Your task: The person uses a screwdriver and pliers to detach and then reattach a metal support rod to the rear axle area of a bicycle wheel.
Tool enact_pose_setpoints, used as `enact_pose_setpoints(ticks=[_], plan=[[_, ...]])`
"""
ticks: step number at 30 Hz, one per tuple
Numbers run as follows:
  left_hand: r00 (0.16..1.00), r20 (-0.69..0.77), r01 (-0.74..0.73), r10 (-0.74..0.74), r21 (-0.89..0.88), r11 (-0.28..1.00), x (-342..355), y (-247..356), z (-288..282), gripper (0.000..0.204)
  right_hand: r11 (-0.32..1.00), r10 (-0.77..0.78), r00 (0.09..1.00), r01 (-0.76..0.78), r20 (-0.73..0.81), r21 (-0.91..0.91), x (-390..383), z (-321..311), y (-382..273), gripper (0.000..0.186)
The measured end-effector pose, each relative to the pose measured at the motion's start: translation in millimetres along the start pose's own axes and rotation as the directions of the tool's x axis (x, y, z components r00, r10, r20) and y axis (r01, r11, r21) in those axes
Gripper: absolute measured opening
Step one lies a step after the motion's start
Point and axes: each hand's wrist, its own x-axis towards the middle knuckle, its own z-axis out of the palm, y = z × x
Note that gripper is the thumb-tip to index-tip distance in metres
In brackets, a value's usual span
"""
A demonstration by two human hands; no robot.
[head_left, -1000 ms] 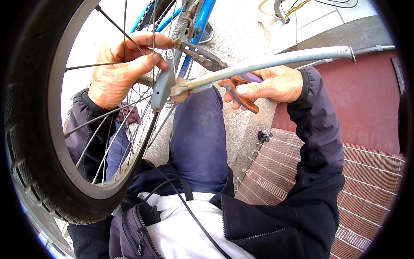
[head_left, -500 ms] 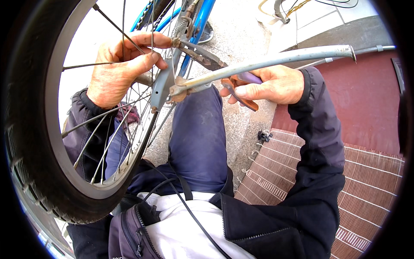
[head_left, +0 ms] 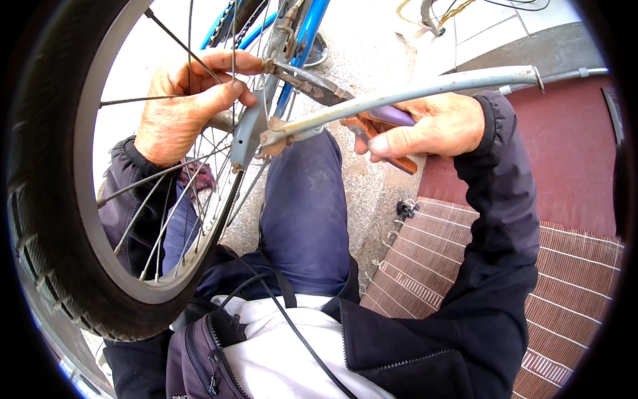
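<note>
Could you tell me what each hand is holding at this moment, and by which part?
The right hand holds pliers by their orange handles. The left hand reaches through the spokes, its fingers at the small part in the plier tips near the hub.

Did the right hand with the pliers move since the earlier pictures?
No. The right hand holds the pliers at the same place under the grey stay.

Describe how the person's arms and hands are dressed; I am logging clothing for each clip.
Both hands are bare, with no gloves, rings or watch visible. The left hand comes out of a dark navy jacket sleeve bunched at the wrist. The right hand comes out of a matching dark sleeve with a plain cuff. The jacket hangs open, with a zip along its front edge.
</note>
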Motion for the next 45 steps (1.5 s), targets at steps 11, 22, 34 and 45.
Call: enact_pose_setpoints(ticks=[11,22,34,45], plan=[[0.999,-0.018,0.041,-0.04,0.019,0.999,-0.4,4.9,3.9,0.03,0.896,0.07,0.997,-0.07,0.015,0.439,-6.8,0.8,14.9,0.053],[1.0,-0.01,0.026,-0.026,0.008,1.0,1.3,3.9,3.0,0.03,0.924,0.183,0.979,-0.139,-0.092,0.355,-7.2,13.8,3.6,0.051],[0.999,-0.012,0.037,-0.037,-0.006,0.999,1.4,7.2,3.1,0.029,0.961,0.208,0.96,-0.165,-0.186,0.221,-8.0,20.1,-10.2,0.049],[1.0,0.016,-0.007,0.007,-0.016,1.0,4.0,3.2,-0.2,0.029,0.983,0.147,0.956,-0.114,-0.253,0.141,-7.0,25.4,-8.7,0.043]])
